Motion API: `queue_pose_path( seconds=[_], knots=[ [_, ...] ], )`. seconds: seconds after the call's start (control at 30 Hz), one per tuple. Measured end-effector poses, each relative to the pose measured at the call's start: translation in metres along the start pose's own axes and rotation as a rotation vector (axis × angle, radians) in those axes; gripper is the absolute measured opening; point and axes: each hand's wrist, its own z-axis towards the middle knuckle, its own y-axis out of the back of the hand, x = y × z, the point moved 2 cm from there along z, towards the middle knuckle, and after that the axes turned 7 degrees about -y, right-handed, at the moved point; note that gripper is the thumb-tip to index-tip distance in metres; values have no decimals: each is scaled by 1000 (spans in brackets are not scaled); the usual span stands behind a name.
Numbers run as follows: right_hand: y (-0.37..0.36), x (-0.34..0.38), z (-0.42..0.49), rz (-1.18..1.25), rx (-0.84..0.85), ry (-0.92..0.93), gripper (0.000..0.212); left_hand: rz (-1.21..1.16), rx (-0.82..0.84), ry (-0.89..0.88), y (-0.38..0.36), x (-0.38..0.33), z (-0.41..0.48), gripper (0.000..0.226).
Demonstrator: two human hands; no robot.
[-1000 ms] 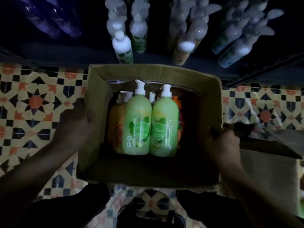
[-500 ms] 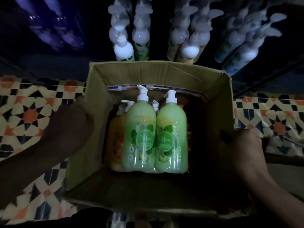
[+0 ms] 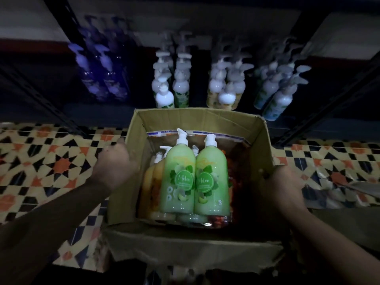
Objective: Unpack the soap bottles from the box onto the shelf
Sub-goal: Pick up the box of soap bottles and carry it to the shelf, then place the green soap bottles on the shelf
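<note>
Centre: box (image 3: 195,120) of soap bottles (image 3: 181,182); my right hand (image 3: 281,188) clasps its right wall, left hand's (image 3: 117,167) grip indiscernible.

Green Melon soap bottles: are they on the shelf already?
No, the two green Melon soap bottles lie side by side inside the open cardboard box.

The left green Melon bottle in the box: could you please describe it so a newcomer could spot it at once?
Find the open cardboard box on the patterned tile floor before the dark shelf. Two green bottles labelled Melon show side by side inside. The left green bottle borders the orange bottles; the right green bottle borders the dark red bottles.
</note>
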Motion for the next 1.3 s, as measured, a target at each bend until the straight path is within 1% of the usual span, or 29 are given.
queue_pose_path(
  seconds=[0.07, 0.1, 0.17, 0.23, 0.3, 0.4, 0.47, 0.57, 0.73, 0.83, 0.9, 0.93, 0.97, 1.0, 1.03, 1.07, 1.1, 1.13, 1.17, 1.2, 1.27, 1.3],
  knots=[
    [2, -3, -2, 46, -12, -8, 17, -38, -40, 19, 5, 3, -14, 32],
    [2, -8, 1, 32, -25, -28, 16, -44, -51, 44, 5, 6, -19, 37],
    [7, -12, -5, 18, -52, -41, 14, -49, -56, 116, 7, 10, -28, 42],
    [11, -11, -9, 18, -73, -14, 17, -14, -49, 116, 8, 7, -31, 35],
    [11, -12, -9, 19, -77, -23, 22, 22, -20, 97, 7, 2, -31, 28],
    [12, -13, -11, 25, -104, -62, 25, 14, 1, 83, 3, 2, -35, 22],
    [14, -14, -11, 36, -116, -87, 30, -6, -15, 97, 1, 4, -38, 21],
    [14, -16, -13, 21, -132, -92, 36, -12, -23, 112, 4, 3, -35, 27],
    [8, -8, -8, 40, -173, -68, 19, -4, 8, 84, 6, -4, -31, 34],
    [3, -6, -10, 39, -179, -77, 19, 2, 65, 75, 10, -10, -29, 38],
    [3, -5, -14, 26, -165, -93, 19, 10, 59, 109, 15, -14, -32, 45],
    [4, -3, -16, 22, -173, -100, 20, 46, 10, 93, 19, -17, -33, 49],
    [3, -1, -15, -3, -182, -99, 29, 111, -70, 41, 23, -21, -35, 50],
    [2, 3, -16, -84, -222, -68, 46, 181, -163, -32, 27, -29, -35, 50],
    [2, 12, -17, -192, -294, 3, 61, 219, -255, -115, 31, -38, -35, 48],
    [1, 24, -22, -265, -396, 113, 67, 208, -320, -184, 35, -49, -35, 46],
    [0, 37, -29, -298, -485, 232, 67, 168, -331, -213, 36, -59, -33, 46],
    [-2, 51, -38, -315, -522, 331, 65, 100, -287, -193, 36, -68, -32, 49],
    [-6, 65, -46, -331, -510, 398, 62, 13, -215, -132, 35, -76, -31, 54],
    [-14, 73, -49, -325, -438, 416, 60, -98, -121, -53, 28, -79, -28, 60],
    [-31, 81, -48, -261, -198, 310, 62, -343, 86, 100, 8, -81, -22, 78],
    [-40, 81, -44, -217, -90, 239, 68, -431, 180, 146, -4, -81, -19, 95]
  ],
)
